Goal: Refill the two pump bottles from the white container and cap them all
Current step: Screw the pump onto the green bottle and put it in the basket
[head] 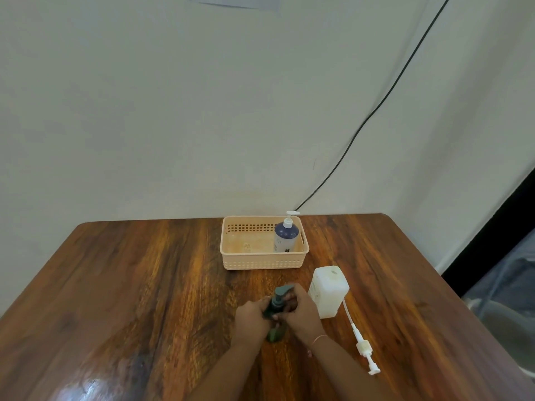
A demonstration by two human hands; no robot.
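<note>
Both grips are on the green pump bottle (274, 308), mid worktop (144, 285): left grip (252, 316) curls round the body to steady it, right grip (301, 312) pinches the pump collar, we judge for twisting. White container (328, 290) stands just beside.

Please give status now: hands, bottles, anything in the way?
Left hand and right hand grip green pump bottle. White pump lies on table beside white container. Blue bottle capped, in basket. Nothing in the way.
</note>
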